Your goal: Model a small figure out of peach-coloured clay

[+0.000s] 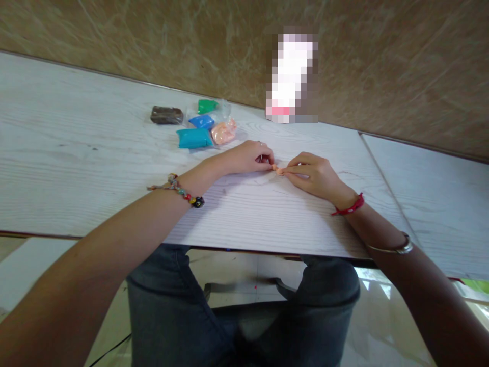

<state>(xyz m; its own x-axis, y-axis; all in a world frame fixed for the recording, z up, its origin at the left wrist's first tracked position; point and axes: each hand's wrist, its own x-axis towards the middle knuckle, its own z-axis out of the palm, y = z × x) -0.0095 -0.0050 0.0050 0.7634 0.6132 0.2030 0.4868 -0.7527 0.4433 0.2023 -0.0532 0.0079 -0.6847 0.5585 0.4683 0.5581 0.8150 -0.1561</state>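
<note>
A small lump of peach modelling clay (279, 172) is held between the fingertips of both hands, just over the white wood-grain table (244, 214). My left hand (255, 156) pinches its left end, fingers curled. From the other side, my right hand (311, 172) grips the lump between thumb and fingers. Part of the clay is hidden by the fingertips. Beyond my left hand lies a clear packet of peach clay (224, 131).
Beside the peach packet are a teal packet (194, 138), a blue packet (202, 122), a green packet (207, 106) and a dark brown wrapped block (167, 115). A blurred-out upright object (291, 76) leans by the brown marbled wall (171, 41).
</note>
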